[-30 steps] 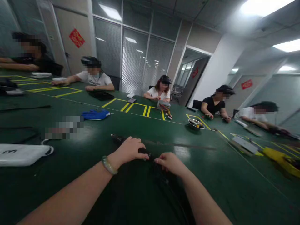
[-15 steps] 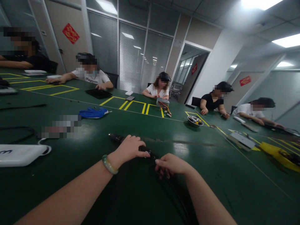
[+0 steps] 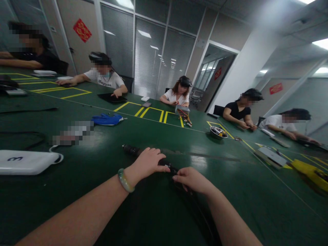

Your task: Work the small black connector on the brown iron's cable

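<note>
Before me spreads a large green tabletop (image 3: 256, 184), marked with yellow tape (image 3: 162, 116) and catching a pale glare. Beyond it I face a glass partition (image 3: 147, 56) in pale frames, with slatted blinds (image 3: 146, 73) across its lower panes and lamps mirrored in them. To its left is a beige door (image 3: 79, 58) bearing a red diamond-shaped paper decoration (image 3: 82, 30) with gold figures. To its right, an open doorway shows me a chair (image 3: 196, 96) in the next room. Farther right stands a white column (image 3: 246, 65); bright panel lights (image 3: 321, 43) sit in the grey ceiling (image 3: 238, 13).
</note>
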A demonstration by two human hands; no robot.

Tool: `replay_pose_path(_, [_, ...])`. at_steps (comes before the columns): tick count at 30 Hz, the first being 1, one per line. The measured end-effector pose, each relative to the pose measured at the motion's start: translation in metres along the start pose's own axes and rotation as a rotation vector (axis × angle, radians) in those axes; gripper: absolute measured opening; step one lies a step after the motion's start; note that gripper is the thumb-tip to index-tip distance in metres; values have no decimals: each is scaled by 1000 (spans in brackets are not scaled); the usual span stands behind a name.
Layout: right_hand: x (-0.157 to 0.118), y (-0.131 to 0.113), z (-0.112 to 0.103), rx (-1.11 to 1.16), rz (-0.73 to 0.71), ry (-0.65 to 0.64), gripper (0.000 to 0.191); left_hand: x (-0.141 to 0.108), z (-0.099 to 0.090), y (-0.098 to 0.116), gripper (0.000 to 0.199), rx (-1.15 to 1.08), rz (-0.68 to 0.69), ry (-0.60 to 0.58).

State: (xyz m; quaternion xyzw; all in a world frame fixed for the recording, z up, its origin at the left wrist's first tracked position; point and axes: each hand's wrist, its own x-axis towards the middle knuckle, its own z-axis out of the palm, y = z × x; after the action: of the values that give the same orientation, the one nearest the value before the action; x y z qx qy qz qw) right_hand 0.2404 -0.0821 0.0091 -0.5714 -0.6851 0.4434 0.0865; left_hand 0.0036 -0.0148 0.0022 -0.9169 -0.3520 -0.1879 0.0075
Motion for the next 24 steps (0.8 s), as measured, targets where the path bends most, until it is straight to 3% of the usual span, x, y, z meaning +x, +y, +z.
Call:
replay_pose_path(5, [-6, -8, 8, -108, -9, 111, 34, 0, 1, 17, 37, -98, 150, 27])
replay_pose_path(8, [-13, -10, 5, -88, -60, 55, 35, 1, 4, 22, 33, -85, 147, 22])
replay_pose_path(13, [-13, -4, -4, 143, -145, -14, 45, 2, 5, 19, 33, -69, 133, 4])
replay_pose_path(20, [3, 7, -9, 365, -188, 238, 52, 3, -1, 21, 36, -129, 95, -24])
replay_pose_path(22, [0, 8, -10, 429, -228, 149, 49, 4, -3, 20, 39, -146, 76, -35])
replay_pose_path(24, [-3, 9, -10, 475, -244, -95, 47, 4, -4, 17, 41, -159, 70, -45])
